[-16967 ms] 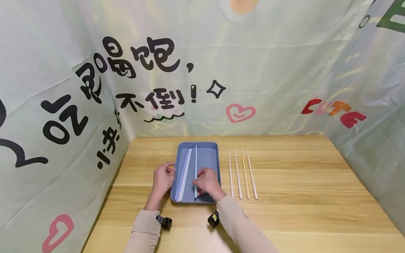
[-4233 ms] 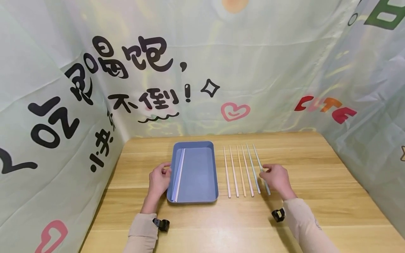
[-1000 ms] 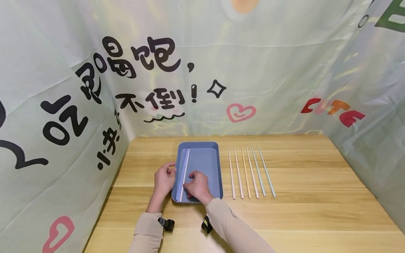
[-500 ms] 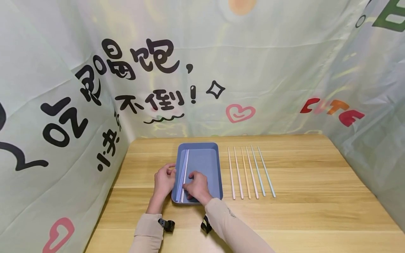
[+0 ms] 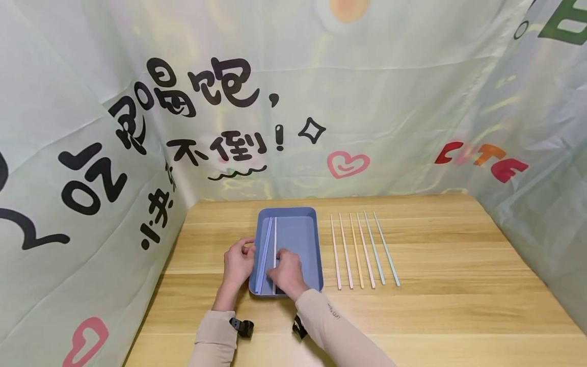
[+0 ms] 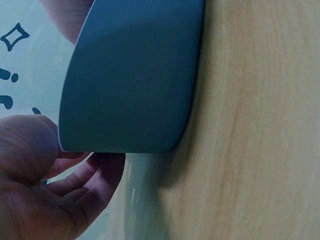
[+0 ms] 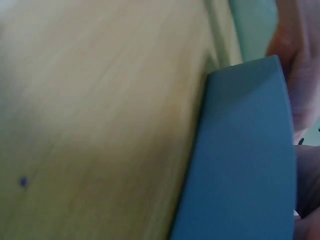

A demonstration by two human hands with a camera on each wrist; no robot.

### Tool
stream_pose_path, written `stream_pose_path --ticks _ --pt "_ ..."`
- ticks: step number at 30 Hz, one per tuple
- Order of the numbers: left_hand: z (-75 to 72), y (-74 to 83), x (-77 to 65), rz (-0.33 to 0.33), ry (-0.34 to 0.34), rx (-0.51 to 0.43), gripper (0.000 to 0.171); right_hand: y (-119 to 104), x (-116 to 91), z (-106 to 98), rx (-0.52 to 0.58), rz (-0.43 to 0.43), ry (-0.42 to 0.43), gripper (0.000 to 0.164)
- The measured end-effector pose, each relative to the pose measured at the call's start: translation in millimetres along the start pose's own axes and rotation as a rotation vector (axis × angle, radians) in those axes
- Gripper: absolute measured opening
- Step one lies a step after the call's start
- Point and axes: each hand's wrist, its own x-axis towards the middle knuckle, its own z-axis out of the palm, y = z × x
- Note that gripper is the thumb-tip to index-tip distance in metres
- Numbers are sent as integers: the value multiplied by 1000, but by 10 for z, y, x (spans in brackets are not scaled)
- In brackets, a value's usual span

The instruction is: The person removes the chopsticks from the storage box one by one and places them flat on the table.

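Head cam evenly bright, faint sheen on table [image 5: 435, 265], wrist cams dimmer, R one v. blurry

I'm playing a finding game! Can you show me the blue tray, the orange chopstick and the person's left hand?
Blue tray [image 5: 299, 235]: head view, on its bare floor.
Orange chopstick [image 5: 356, 251]: head view, halfway along its length.
Left hand [image 5: 238, 265]: head view, on the middle of the hand.

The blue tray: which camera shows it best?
The head view: it looks down on almost the whole blue tray, including its inside with the chopsticks. The left and right wrist views each show only part of its outer wall.
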Motion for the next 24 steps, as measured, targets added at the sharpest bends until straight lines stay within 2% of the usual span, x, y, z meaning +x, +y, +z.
stream_pose_path --ticks 10,13,21,24 --pt "-1 -12 7 -12 -7 12 27 1 18 -132 151 105 -123 29" --pt "3 -23 10 -12 -10 13 27 4 20 -200 160 127 -150 27" --pt "7 -45 12 1 2 15 26 -73 -43 -485 137 105 -224 39" --pt "3 -39 13 9 6 11 26 -89 -61 -603 130 75 -218 39"
